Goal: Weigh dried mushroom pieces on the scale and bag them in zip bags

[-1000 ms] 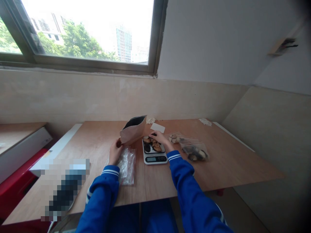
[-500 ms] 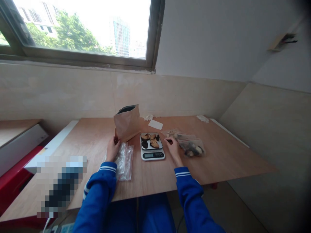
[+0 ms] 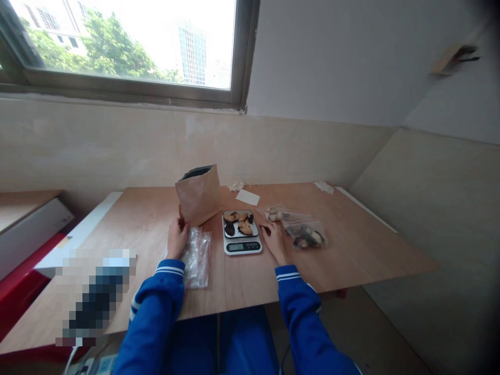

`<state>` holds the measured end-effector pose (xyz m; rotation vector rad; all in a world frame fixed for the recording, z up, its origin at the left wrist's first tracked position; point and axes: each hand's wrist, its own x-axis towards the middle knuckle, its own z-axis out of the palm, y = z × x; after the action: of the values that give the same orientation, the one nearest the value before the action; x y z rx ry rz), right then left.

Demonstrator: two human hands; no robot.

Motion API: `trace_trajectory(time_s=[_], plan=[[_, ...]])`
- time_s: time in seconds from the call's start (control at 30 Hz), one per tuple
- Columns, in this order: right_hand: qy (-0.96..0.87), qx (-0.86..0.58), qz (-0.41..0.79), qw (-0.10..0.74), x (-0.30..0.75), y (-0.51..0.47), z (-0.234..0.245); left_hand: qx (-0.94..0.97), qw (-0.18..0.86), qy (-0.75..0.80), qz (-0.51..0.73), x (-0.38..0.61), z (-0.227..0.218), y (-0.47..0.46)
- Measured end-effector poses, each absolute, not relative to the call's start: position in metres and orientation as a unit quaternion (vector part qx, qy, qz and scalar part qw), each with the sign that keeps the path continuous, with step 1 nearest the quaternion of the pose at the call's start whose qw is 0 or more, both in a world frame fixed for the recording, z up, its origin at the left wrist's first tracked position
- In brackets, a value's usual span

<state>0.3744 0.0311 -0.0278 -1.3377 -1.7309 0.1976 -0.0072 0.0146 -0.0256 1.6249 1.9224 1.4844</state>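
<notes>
We find strong daylight entering through the window (image 3: 117, 47), overexposed to near-white. We note soft, faint shadows indoors, curved distortion and dark vignetting toward the frame edges, and a pixelated block (image 3: 94, 297) obscuring the lower left.

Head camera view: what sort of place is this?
Probably an indoor workroom for weighing and bagging small food pieces: a white digital scale holding dark pieces, a brown kraft-paper pouch, and a plywood table beneath a tiled wall.

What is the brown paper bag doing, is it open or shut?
Open: the top of the brown paper bag gapes apart, and you can see its dark inside.
</notes>
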Motion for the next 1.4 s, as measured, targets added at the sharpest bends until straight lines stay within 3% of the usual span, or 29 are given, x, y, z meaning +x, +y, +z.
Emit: trace_trajectory(time_s=[0.2,0.37,0.53,0.73,1.13,1.4], plan=[[-0.705,-0.555,0.034,0.441,0.367,0.027,-0.022,0.549,0.121,0.645,0.518,-0.007,-0.025,0.012],[-0.743,-0.478,0.063,0.464,0.351,0.037,0.006,0.553,0.118,0.646,0.513,-0.007,-0.025,0.012],[-0.783,-0.46,0.117,0.402,0.342,0.058,0.023,0.549,0.121,0.646,0.515,-0.006,-0.025,0.011],[-0.728,-0.494,0.187,0.438,0.355,0.068,0.012,0.551,0.127,0.645,0.514,-0.006,-0.024,0.011],[-0.707,-0.507,0.141,0.473,0.365,0.045,0.008,0.546,0.139,0.648,0.512,-0.004,-0.022,0.009],[-0.745,-0.509,0.116,0.416,0.365,0.04,-0.009,0.53,0.172,0.627,0.545,-0.001,-0.017,0.008]])
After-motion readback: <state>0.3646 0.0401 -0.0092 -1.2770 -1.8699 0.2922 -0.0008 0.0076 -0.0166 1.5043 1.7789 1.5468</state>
